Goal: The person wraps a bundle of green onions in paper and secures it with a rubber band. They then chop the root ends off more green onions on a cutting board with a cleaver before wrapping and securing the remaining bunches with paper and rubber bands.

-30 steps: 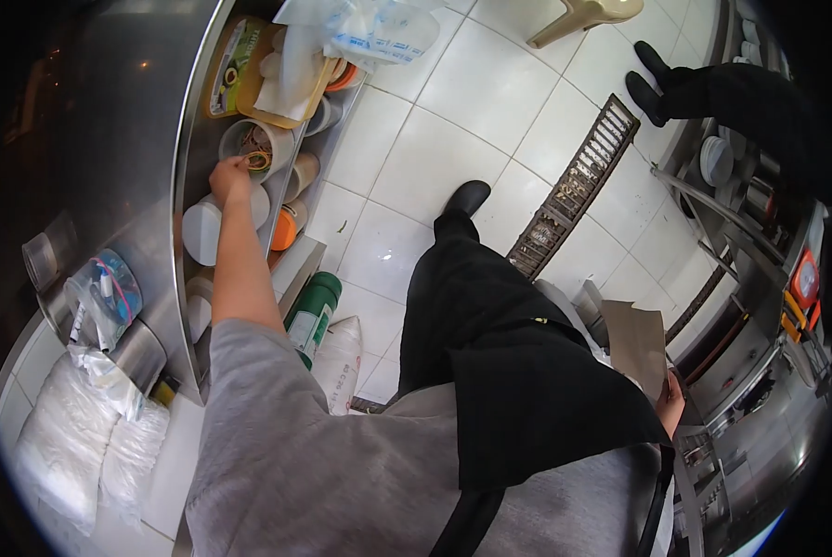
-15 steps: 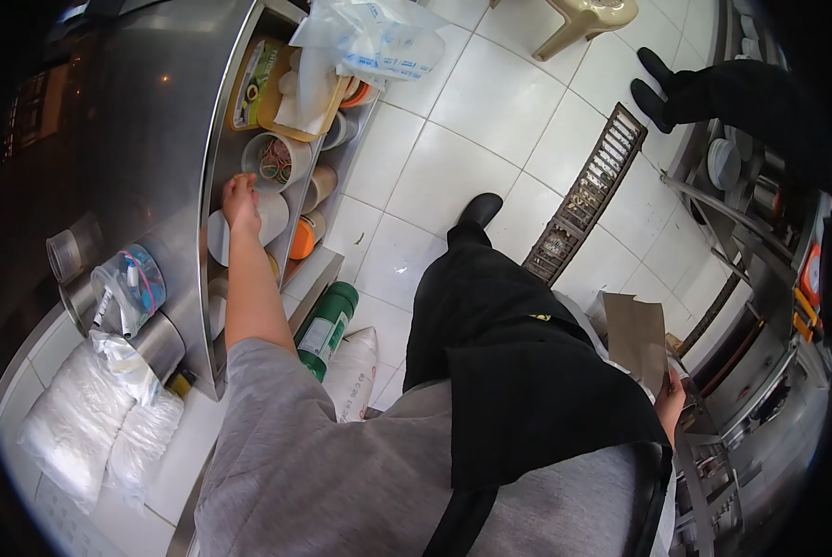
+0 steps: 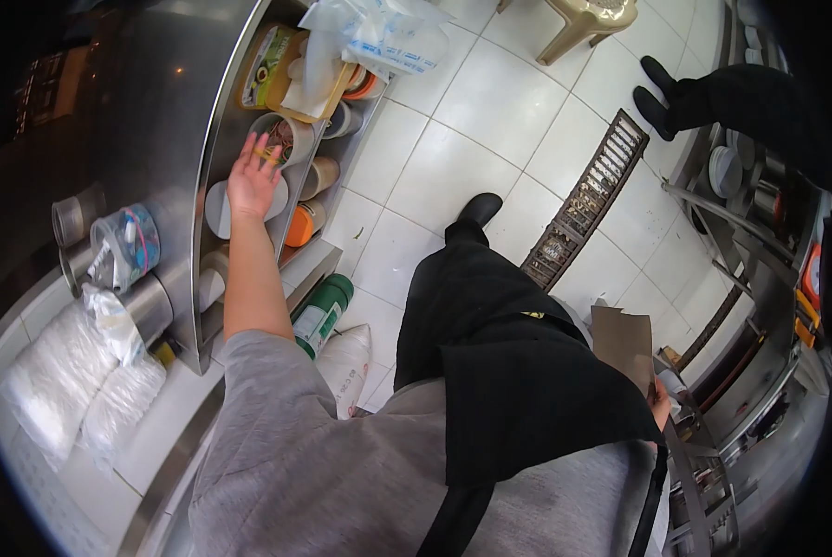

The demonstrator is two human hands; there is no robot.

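Observation:
My left hand (image 3: 255, 181) reaches into the steel shelf unit, palm up and fingers spread, at the near rim of a round tub of rubber bands (image 3: 286, 137). A thin yellowish strip crosses its fingertips; whether it is a rubber band in the hand or one in the tub, I cannot tell. Below the palm is a round whitish container (image 3: 219, 212). My right hand (image 3: 660, 405), partly hidden at my side behind the black apron, has its fingers closed on what looks like a brown paper bag (image 3: 623, 345).
Tubs, an orange-lidded jar (image 3: 300, 226) and a yellow tray (image 3: 295, 70) share the shelves. A plastic bag (image 3: 379, 37) hangs over the corner. A green canister (image 3: 323, 316) stands near my leg. A drain grate (image 3: 588, 200) crosses the floor; another person's shoes (image 3: 655, 97) are beyond it.
My left hand has turned palm up, spread its fingers and shifted slightly towards the rubber-band tub. My right hand still has the brown bag, now slightly lower and further left in view.

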